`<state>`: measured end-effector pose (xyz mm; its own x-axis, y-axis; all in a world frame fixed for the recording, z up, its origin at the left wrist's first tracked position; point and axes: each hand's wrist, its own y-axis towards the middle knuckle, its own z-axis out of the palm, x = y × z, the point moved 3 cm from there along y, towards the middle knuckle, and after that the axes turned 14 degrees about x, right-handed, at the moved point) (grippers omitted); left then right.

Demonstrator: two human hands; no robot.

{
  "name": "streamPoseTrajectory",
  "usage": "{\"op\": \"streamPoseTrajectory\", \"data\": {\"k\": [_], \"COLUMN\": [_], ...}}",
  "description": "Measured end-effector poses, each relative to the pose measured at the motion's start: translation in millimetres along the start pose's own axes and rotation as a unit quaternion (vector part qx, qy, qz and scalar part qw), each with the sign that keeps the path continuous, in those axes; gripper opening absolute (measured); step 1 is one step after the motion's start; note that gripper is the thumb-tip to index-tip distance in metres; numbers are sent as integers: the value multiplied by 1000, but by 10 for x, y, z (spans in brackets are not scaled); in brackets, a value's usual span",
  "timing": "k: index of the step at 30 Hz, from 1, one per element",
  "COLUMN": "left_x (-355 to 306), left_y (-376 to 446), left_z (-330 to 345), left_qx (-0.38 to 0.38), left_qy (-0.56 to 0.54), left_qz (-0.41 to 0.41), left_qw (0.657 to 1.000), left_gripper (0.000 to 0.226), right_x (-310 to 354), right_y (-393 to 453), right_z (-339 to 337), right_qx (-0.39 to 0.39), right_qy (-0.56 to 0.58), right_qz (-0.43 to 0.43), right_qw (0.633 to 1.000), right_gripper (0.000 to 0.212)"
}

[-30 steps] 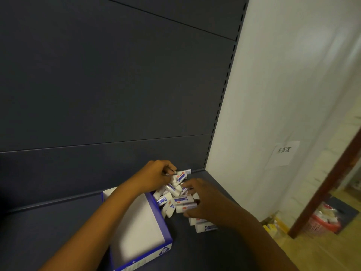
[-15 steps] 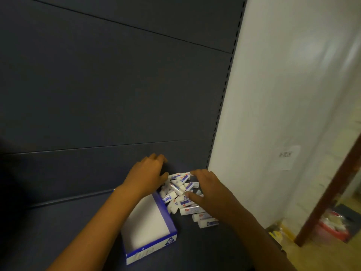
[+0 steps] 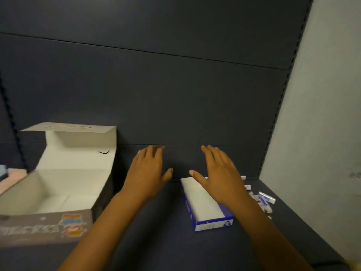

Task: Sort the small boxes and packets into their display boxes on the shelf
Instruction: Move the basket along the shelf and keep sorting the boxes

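Hands hover over the dark grey metal shelf, both with fingers straight and spread, holding nothing: the left hand is above bare shelf, and the right hand is over the far end of the shallow blue-and-white cardboard display box. That box lies open with its white floor showing and nothing visible inside. The task's things, the small white packets with blue print, lie scattered loose on the shelf just right of the display box, partly hidden behind the right forearm; their exact count cannot be told. At the left stands a large grey cardboard box with a white interior and a raised lid, also open and apparently empty, with a bright cartoon print on its front wall.

Judging by their size, the packets should be very light and fairly stiff, and likely to slide on the smooth shelf when nudged. A pinch across the 2 long sides of 1 packet looks safest; scooping several together would be quicker but could spill them. The display box is thin card, so it may shift unless the other hand steadies its wall.
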<state>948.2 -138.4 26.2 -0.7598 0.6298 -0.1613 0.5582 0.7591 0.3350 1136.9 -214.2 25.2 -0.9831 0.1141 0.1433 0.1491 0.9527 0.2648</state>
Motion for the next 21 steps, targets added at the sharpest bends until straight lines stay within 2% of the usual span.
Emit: {"op": "streamPoseTrajectory", "data": {"k": [9,16,21], "left_x": [672,1255,1703], "left_y": [-1061,-2010,-2739], "left_z": [-589,-1064,-1385], "left_qx": [0,6,-17], "left_qy": [33,85,95], "left_qz": [-112,-212,-261], "left_qw": [993,974,961], "left_gripper": [78,85,80], "right_x": [1130,2153,2949], "right_y": [-292,-529,-651], "right_z": [-124,-19,100], "right_qx": [3,6,10], "right_qy": [11,31,49], "right_qz": [-83,-161,-221], "right_qw": [996,987,974], "right_gripper": [87,87,85]}}
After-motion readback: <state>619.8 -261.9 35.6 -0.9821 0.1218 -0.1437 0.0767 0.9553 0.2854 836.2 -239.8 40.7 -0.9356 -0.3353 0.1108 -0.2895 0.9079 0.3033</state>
